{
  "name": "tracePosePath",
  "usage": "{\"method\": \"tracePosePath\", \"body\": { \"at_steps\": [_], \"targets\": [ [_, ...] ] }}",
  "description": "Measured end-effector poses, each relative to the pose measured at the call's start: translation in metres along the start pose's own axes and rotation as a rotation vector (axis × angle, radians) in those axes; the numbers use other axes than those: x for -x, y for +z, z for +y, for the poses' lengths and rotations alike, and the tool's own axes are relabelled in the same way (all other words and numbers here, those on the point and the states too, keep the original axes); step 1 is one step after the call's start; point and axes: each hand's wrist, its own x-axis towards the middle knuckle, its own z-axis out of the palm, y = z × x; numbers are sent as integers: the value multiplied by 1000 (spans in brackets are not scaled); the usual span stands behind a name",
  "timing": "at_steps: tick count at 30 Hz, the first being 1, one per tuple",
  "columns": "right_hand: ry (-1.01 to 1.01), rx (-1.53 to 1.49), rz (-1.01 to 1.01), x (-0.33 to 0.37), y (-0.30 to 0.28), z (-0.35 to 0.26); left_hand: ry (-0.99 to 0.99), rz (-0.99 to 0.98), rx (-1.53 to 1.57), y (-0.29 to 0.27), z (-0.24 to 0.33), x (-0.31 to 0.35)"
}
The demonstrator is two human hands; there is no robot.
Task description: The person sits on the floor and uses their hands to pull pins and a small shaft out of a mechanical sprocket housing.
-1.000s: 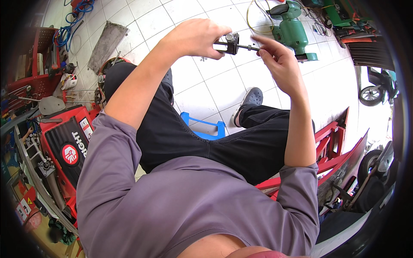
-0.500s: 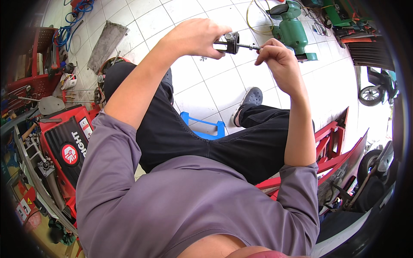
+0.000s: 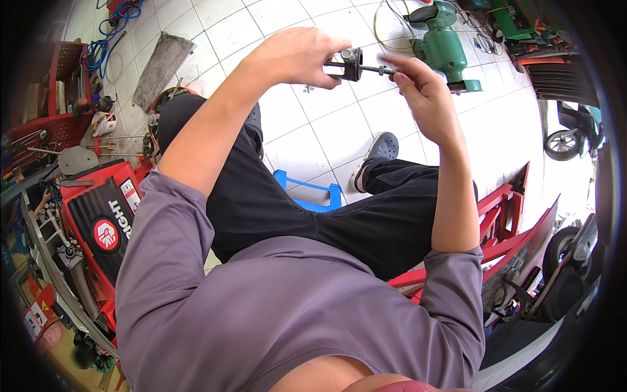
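Observation:
My left hand [image 3: 294,57] is closed on a dark metal bracket [image 3: 353,64], held in the air above the tiled floor. Thumb and fingers clasp it from its left side, hiding part of it. A bright round metal piece sits on the bracket's upper edge. From its right side a threaded bolt [image 3: 373,68] sticks out nearly level, with a nut [image 3: 383,70] partway along. At the bolt's far right end, my right hand [image 3: 430,98] pinches the tip between thumb and fingers; its index finger is a little blurred.
A blue plastic stool [image 3: 307,189] shows between my legs. Beyond my right hand stands a green bench grinder [image 3: 447,49]. A grey flat plate [image 3: 162,68] lies on the floor at the far left. Red equipment [image 3: 104,228] is on my left, and a red metal frame [image 3: 499,215] on my right.
My right hand's fingers have turned about the bolt's end, the index finger now reaching up and left. The bracket and my left hand stay where they were.

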Motion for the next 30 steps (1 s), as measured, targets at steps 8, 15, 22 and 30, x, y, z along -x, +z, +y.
{"method": "tracePosePath", "body": {
  "at_steps": [8, 15, 22, 30],
  "targets": [
    [-47, -84, 70, 0, 7, 3, -3, -4, 16, -2, 1, 0],
    [-148, 189, -71, 0, -5, 18, -5, -30, 2, -2, 1, -1],
    [-13, 29, 18, 0, 3, 0, 2, -5, 5, 2, -3, 0],
    [-66, 29, 25, -1, 2, 6, 1, -17, 35, -3, 0, 0]
  ]
}}
